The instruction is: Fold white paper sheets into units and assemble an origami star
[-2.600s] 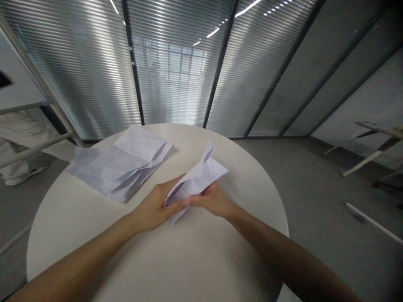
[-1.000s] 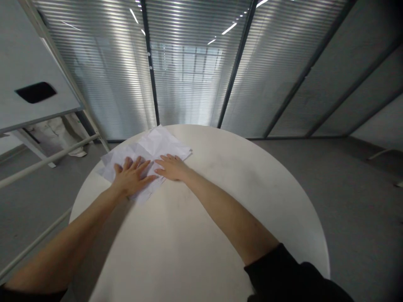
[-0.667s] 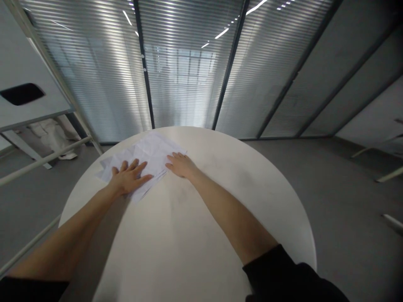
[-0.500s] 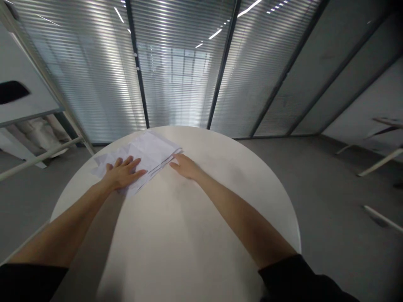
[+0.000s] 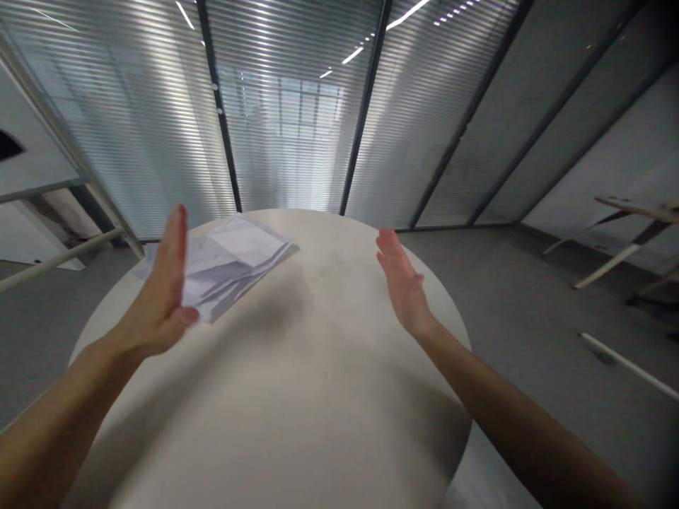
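A loose stack of creased white paper sheets (image 5: 244,244) lies on the far left of the round white table (image 5: 312,382). My left hand (image 5: 164,297) is raised in front of the stack's left part and hides some of it. Its fingers are stretched upward, the palm faces inward, and nothing is in it. Over the table's right side, my right hand (image 5: 403,283) is held up too, fingers extended and palm turned inward. It holds nothing and is well apart from the paper.
Behind the table stands a glass partition with blinds (image 5: 286,127). A white board on a metal frame (image 5: 68,152) is at the left. Table legs (image 5: 610,265) and a pale bar (image 5: 626,364) show over the grey floor at right.
Both hands have lifted off the table and paper and moved apart, the right one going rightward. The paper's upper sheets now look looser and slightly raised. The view has shifted a little.
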`<action>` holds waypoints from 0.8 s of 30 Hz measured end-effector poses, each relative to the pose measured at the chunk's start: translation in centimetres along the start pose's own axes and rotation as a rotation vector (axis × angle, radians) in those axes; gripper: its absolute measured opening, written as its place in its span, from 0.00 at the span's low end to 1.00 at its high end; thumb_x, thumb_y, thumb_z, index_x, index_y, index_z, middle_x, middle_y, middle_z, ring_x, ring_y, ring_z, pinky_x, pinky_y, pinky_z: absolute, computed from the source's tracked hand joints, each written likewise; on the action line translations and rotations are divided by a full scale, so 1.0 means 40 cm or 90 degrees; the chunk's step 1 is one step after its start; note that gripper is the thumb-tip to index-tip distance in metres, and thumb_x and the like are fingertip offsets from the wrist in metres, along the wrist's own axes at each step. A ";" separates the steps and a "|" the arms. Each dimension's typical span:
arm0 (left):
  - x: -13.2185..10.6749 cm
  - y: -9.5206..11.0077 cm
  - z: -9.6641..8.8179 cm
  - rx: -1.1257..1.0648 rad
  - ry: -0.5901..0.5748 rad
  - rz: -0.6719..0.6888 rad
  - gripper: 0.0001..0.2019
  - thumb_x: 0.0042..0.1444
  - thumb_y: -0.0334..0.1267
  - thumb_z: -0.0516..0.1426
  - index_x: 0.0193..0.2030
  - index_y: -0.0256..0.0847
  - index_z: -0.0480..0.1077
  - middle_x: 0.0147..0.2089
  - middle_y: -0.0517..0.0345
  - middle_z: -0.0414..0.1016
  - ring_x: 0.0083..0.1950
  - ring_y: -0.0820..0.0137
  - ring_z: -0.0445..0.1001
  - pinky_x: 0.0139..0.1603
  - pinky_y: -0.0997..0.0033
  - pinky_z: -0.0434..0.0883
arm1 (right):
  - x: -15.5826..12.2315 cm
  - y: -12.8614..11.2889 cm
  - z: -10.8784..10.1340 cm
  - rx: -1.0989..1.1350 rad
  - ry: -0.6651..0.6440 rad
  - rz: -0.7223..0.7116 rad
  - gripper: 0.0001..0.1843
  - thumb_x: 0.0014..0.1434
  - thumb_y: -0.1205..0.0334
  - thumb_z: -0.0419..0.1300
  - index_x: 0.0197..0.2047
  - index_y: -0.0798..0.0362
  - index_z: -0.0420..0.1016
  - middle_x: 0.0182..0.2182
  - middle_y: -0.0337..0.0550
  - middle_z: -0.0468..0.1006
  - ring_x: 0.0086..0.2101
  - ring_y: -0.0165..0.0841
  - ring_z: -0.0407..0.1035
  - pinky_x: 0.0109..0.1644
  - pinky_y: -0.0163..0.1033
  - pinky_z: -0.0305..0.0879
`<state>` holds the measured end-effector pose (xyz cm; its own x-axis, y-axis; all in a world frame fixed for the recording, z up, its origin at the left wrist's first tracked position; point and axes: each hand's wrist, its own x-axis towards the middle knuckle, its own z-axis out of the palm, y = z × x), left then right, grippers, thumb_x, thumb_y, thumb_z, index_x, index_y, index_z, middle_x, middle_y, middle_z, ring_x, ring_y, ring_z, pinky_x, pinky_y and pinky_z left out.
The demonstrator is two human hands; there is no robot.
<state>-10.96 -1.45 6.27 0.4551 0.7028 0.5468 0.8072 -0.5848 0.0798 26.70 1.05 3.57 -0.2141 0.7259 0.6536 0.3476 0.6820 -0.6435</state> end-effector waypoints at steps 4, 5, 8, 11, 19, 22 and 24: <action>-0.038 0.135 0.039 -0.017 -0.186 0.256 0.54 0.48 0.71 0.46 0.70 0.37 0.27 0.72 0.41 0.30 0.70 0.43 0.36 0.67 0.40 0.40 | -0.082 -0.108 0.011 -0.212 -0.407 -0.208 0.56 0.50 0.26 0.46 0.70 0.54 0.34 0.68 0.51 0.38 0.66 0.49 0.32 0.67 0.58 0.29; -0.050 0.153 0.064 -0.038 -0.234 0.269 0.53 0.50 0.70 0.47 0.70 0.37 0.28 0.72 0.41 0.33 0.71 0.46 0.37 0.67 0.42 0.40 | -0.103 -0.114 0.025 -0.239 -0.485 -0.223 0.57 0.51 0.28 0.49 0.70 0.56 0.34 0.68 0.53 0.40 0.66 0.48 0.33 0.67 0.57 0.28; -0.078 0.173 0.132 -0.089 -0.339 0.278 0.52 0.51 0.68 0.47 0.70 0.39 0.24 0.72 0.41 0.31 0.71 0.52 0.37 0.68 0.46 0.39 | -0.148 -0.096 0.067 -0.257 -0.616 -0.186 0.56 0.51 0.30 0.51 0.69 0.60 0.37 0.67 0.57 0.43 0.66 0.45 0.35 0.68 0.54 0.29; -0.089 0.168 0.160 -0.113 -0.398 0.261 0.51 0.52 0.68 0.47 0.70 0.40 0.24 0.72 0.42 0.31 0.71 0.54 0.36 0.69 0.48 0.39 | -0.163 -0.071 0.088 -0.258 -0.664 -0.126 0.57 0.51 0.31 0.53 0.69 0.61 0.37 0.67 0.57 0.41 0.66 0.45 0.36 0.68 0.52 0.28; -0.087 0.166 0.155 -0.135 -0.418 0.237 0.51 0.52 0.67 0.48 0.70 0.40 0.26 0.72 0.43 0.31 0.71 0.54 0.36 0.69 0.49 0.38 | -0.157 -0.081 0.080 -0.263 -0.667 -0.114 0.57 0.51 0.32 0.53 0.69 0.61 0.37 0.67 0.57 0.41 0.66 0.44 0.36 0.68 0.50 0.26; -0.092 0.166 0.160 -0.148 -0.408 0.238 0.50 0.52 0.66 0.48 0.70 0.42 0.27 0.72 0.45 0.32 0.71 0.54 0.38 0.69 0.48 0.40 | -0.164 -0.076 0.083 -0.280 -0.624 -0.159 0.52 0.53 0.34 0.54 0.68 0.60 0.45 0.66 0.58 0.48 0.65 0.45 0.42 0.67 0.52 0.35; -0.092 0.162 0.159 -0.161 -0.385 0.236 0.47 0.54 0.64 0.49 0.70 0.43 0.29 0.72 0.46 0.37 0.71 0.55 0.42 0.69 0.49 0.44 | -0.171 -0.072 0.088 -0.291 -0.549 -0.215 0.40 0.56 0.38 0.54 0.62 0.59 0.59 0.60 0.57 0.63 0.59 0.43 0.56 0.62 0.50 0.50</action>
<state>-5.03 -5.24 -0.51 0.8659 0.4995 0.0275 0.4838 -0.8500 0.2082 23.96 -5.58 -0.45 -0.8839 0.4434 0.1487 0.4234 0.8937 -0.1482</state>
